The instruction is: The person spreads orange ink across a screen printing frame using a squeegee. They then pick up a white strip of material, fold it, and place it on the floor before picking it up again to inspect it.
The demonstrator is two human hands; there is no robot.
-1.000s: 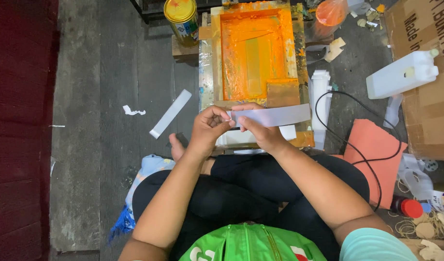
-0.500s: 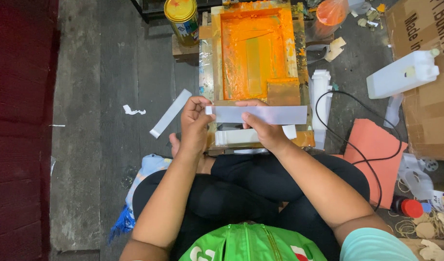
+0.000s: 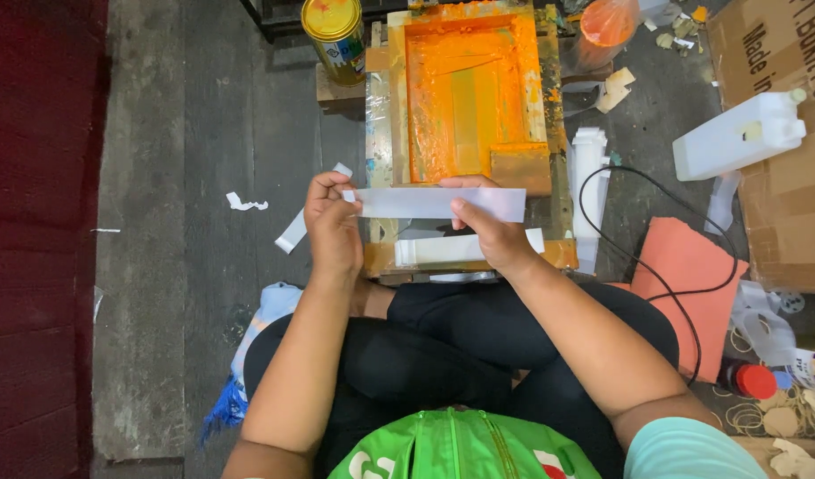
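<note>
Item: white paper strip (image 3: 438, 203), long and narrow, held flat. Long axis runs left to right across the view, level, one end toward each hand; broad face turned up to the camera.

Left hand (image 3: 332, 226): fingers curled closed, pinching the strip's left end between thumb and fingertips.

Right hand (image 3: 492, 235): closed on the strip past its middle, thumb (image 3: 465, 213) pressed on the upper face, other fingers behind the paper. The strip's right end projects free beyond this hand.

Position: the strip hangs in the air between the hands, above the near edge of a wooden screen-printing frame (image 3: 465, 98) coated in orange ink, which lies just beyond both hands.

Nearby:
- Stack of white strips (image 3: 465, 248), under the hands, on the frame's near rail, long axis parallel to the held strip.
- Loose white strip (image 3: 294, 232), just left of the left hand, on the grey floor, lying diagonally.
- Yellow tin can (image 3: 336, 31), beyond the left hand.
- White plastic jug (image 3: 740, 137), well right of the right hand, on its side.
- Black cable (image 3: 656, 231) and orange-pink sheet (image 3: 691, 284), right of the right forearm.
</note>
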